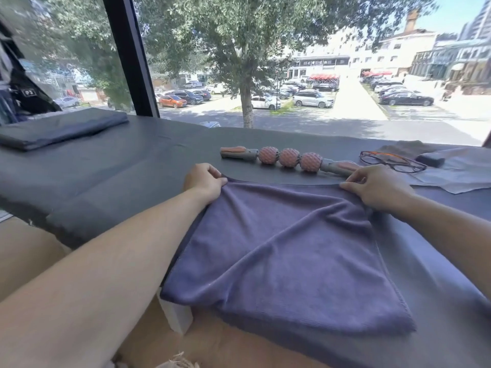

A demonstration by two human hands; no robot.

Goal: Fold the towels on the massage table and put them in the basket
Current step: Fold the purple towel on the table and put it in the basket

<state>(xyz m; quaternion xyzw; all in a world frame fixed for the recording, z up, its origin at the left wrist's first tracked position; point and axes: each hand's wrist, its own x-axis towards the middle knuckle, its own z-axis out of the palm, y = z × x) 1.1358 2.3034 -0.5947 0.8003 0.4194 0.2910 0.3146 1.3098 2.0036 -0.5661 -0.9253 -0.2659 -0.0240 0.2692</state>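
I see the purple towel (287, 251) spread on the dark padded surface (111, 168) right in front of me, its near edge hanging a little over the front rim and its far edge lying just short of the pink massage roller (288, 158). My left hand (203, 183) has its grip pinched on the far left corner, fingers curled around a bunch of cloth, and my right hand (377, 187) has its grip pinched on the far right corner the same way. The cloth looks soft, light and limp, a fine microfibre by the sheen; it drapes in loose diagonal creases between my two hands and will hold no shape of its own. I judge it will not slip much, since the pile should cling to the cover beneath, but it will sag and wrinkle unless both corners travel together and stay taut. The corners and the hemmed edges are the places to hold, not the middle, which would only bunch up. A pair of glasses (393, 162) lies close to my right hand, beside the roller, so a careless sweep of the far edge could drag either one. Another dark folded cloth (63, 127) sits well apart at the far left. I cannot see the basket anywhere.
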